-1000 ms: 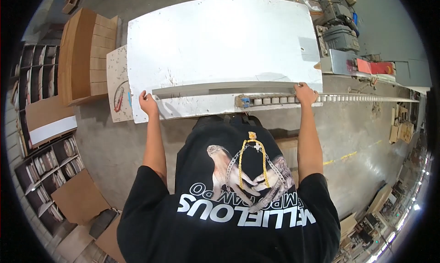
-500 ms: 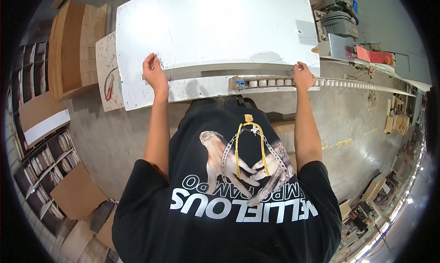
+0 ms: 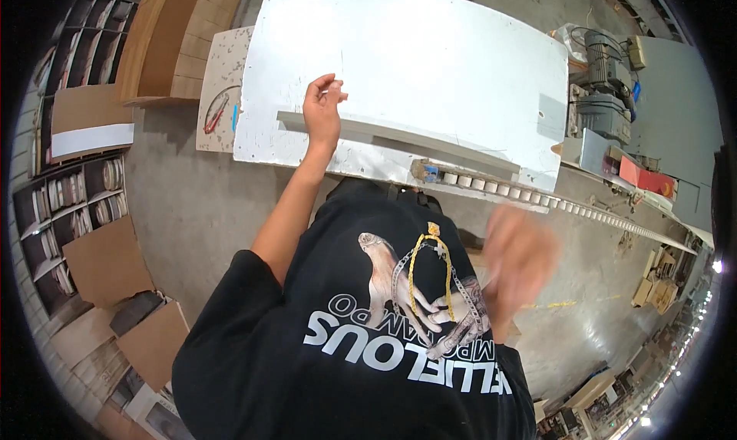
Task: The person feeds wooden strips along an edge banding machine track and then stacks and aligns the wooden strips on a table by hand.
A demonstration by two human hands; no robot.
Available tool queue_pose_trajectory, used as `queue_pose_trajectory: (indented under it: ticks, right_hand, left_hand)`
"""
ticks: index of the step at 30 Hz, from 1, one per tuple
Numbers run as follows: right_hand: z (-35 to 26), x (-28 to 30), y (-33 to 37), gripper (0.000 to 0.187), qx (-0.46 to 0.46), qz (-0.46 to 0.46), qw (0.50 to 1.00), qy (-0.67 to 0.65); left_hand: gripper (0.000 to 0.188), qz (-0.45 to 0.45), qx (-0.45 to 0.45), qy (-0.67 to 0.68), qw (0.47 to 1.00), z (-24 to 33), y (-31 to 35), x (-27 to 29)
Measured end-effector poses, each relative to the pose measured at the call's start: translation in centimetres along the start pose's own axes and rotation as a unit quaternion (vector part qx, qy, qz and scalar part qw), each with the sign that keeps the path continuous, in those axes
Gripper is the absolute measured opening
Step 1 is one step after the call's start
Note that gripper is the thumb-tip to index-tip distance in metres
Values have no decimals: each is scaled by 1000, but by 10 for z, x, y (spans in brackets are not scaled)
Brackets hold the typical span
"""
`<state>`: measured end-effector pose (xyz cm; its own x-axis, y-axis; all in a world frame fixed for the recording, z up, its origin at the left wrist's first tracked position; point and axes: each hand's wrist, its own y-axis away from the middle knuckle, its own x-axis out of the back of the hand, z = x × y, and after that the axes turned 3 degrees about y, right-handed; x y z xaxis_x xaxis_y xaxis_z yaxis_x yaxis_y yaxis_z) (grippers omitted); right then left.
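Note:
A long, narrow grey bar [image 3: 430,142] lies near the front edge of a large white board-like tabletop [image 3: 414,56]. My left hand [image 3: 322,114] is over the bar's left part, its loosely curved fingers apart and nothing visible in them. Whether that hand touches the bar I cannot tell. Off the front edge of the tabletop, my right hand [image 3: 522,252] is smeared by motion near my shirt, so its fingers and anything in them cannot be made out. A roller track [image 3: 491,187] with white rollers runs along the front edge and off to the right.
Left of the tabletop are a speckled board [image 3: 217,125] bearing a red-handled tool, and a large brown wooden piece [image 3: 157,56]. Grey motors [image 3: 606,114] stand at the right. Shelves [image 3: 65,202] and cardboard line the far left.
My right hand has left the bar's right end and pulled back toward my body. My left hand has shifted inward along the bar. The view has turned, so the tabletop appears tilted.

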<state>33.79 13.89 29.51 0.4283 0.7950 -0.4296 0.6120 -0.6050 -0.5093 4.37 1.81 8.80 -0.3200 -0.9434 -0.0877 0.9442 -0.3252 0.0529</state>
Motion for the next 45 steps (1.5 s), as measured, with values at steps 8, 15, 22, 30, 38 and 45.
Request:
queue_pose_trajectory:
  ticks: [8,15,22,30,38,45]
  right_hand:
    - [-49,-66,-75,7,76,-497,854,-133]
    - [-52,-78,-90,26,96,-563,808,-145]
    - [-65,-85,-100,32,89,-507,857,-33]
    - [-75,-95,-70,45,16,-152,987,43]
    - [-80,-117,-61,34,1,-66,991,121]
    - [-37,-143,-62,51,242,74,967,6]
  left_hand:
    - [32,-26,4,21,999,8,1,-16]
    - [33,-1,-5,76,997,-16,4,-2]
    - [33,-12,-10,79,997,-9,-4,2]
    - [35,26,-14,96,995,-15,-6,16]
    - [32,46,-2,29,998,15,-5,27]
    - [33,7,-24,23,999,-3,-17,31]
